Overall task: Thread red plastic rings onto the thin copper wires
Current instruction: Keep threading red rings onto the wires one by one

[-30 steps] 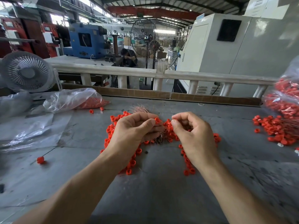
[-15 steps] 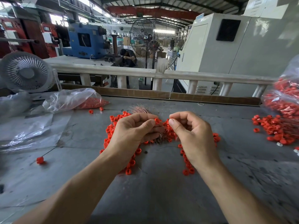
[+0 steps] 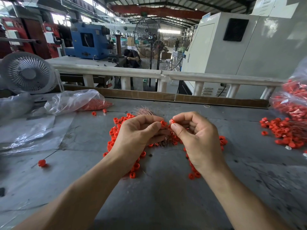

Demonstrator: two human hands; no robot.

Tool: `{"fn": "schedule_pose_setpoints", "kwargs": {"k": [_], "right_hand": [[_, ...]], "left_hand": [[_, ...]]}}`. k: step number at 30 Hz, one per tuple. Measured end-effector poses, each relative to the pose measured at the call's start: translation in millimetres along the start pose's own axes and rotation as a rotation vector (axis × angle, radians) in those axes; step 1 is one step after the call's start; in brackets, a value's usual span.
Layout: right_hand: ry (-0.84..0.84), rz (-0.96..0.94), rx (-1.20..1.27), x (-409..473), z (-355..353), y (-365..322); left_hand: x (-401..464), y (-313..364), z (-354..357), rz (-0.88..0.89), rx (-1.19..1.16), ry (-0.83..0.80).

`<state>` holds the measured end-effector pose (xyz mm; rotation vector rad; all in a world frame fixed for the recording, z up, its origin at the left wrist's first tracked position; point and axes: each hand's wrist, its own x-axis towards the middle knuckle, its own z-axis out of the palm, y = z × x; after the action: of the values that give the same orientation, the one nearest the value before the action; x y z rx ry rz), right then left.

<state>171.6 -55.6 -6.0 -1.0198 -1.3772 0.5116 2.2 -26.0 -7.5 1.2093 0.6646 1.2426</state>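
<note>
My left hand (image 3: 137, 135) is closed around a bundle of thin copper wires (image 3: 146, 112), whose ends fan out behind the knuckles and below the palm. A red ring (image 3: 163, 123) sits at its thumb tip. My right hand (image 3: 196, 136) pinches another red plastic ring (image 3: 172, 121) between thumb and forefinger, almost touching the left thumb. Loose red rings (image 3: 114, 135) are heaped on the grey table (image 3: 157, 196) under and around both hands.
A clear bag with red rings (image 3: 78, 102) lies at the back left beside a white desk fan (image 3: 28, 73). Another bag (image 3: 292, 100) and a spill of red rings (image 3: 285, 131) are at the right. One ring on a wire (image 3: 41, 163) lies left.
My right hand has lifted slightly toward the left thumb, and the ring it pinches now shows between its fingertips. My left hand has barely moved.
</note>
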Motion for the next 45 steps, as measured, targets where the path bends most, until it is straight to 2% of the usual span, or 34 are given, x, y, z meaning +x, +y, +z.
{"fn": "schedule_pose_setpoints", "kwargs": {"k": [21, 29, 33, 45], "right_hand": [[-0.042, -0.210, -0.308, -3, 2, -5], [-0.006, -0.281, -0.385, -3, 6, -5], [0.000, -0.265, -0.376, -4, 8, -5], [0.006, -0.212, -0.336, -6, 11, -4]], "left_hand": [[0, -4, 0, 0.080, 0.142, -0.004], [-3, -2, 1, 0.039, 0.091, 0.015], [-3, -1, 1, 0.007, 0.048, 0.022], [-4, -6, 3, 0.065, 0.092, 0.058]]}}
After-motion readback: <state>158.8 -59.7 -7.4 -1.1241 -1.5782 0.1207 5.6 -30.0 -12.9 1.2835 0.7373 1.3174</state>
